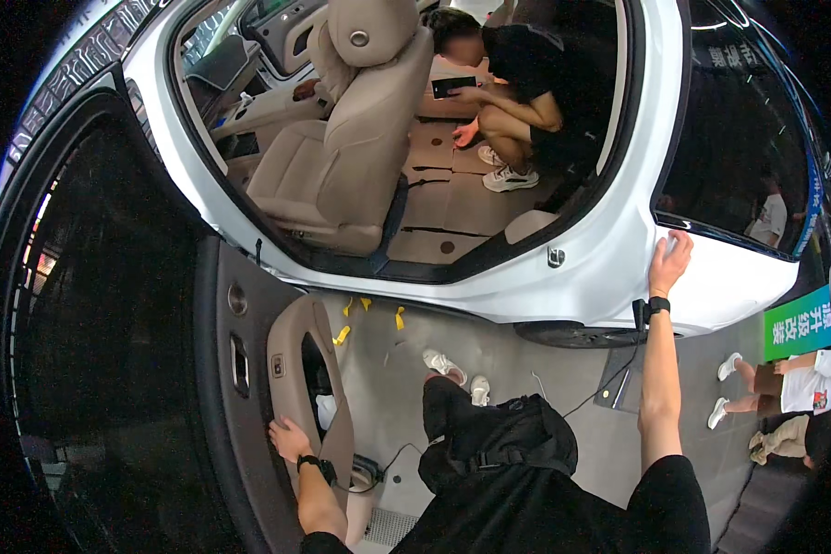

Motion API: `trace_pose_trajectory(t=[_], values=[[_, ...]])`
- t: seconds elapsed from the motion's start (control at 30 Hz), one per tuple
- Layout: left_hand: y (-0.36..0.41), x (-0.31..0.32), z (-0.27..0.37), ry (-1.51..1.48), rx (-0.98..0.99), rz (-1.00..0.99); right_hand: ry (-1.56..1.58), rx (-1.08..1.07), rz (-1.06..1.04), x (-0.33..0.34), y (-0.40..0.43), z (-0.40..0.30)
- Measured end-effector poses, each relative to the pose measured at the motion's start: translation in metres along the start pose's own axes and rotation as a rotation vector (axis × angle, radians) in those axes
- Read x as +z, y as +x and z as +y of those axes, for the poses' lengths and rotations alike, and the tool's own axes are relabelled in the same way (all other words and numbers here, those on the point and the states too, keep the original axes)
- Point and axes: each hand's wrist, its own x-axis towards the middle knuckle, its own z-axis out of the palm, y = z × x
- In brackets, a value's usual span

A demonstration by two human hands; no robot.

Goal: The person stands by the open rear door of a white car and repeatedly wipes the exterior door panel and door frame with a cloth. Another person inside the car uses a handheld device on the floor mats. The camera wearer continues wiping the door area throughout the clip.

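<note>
My left hand lies against the beige armrest of the open rear car door. Its fingers curl at the panel edge, and whether they grip it cannot be seen. On the white rear quarter panel, just under the dark side window, rests my right hand, fingers slightly bent and nothing held. Black bands circle both wrists, each with a cable. Before me is the door opening, with a beige front seat and a brown floor inside.
Inside the cabin a person crouches, holding a dark phone-like device. Several yellow strips lie on the grey ground. A rear wheel sits below the panel. Other people stand at right, near a green sign with writing.
</note>
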Motion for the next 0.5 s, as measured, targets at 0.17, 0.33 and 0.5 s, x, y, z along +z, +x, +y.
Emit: trace_pose_trajectory(t=[0.17, 0.33, 0.5], values=[[-0.001, -0.002, 0.001, 0.009, -0.010, -0.012, 0.009, 0.012, -0.010, -0.002, 0.001, -0.002], [0.000, 0.003, -0.003, 0.002, -0.001, -0.014, 0.015, -0.005, 0.000, -0.003, 0.001, -0.004], [0.002, 0.004, -0.004, 0.003, -0.004, -0.003, 0.008, -0.008, 0.009, -0.002, 0.001, -0.003]])
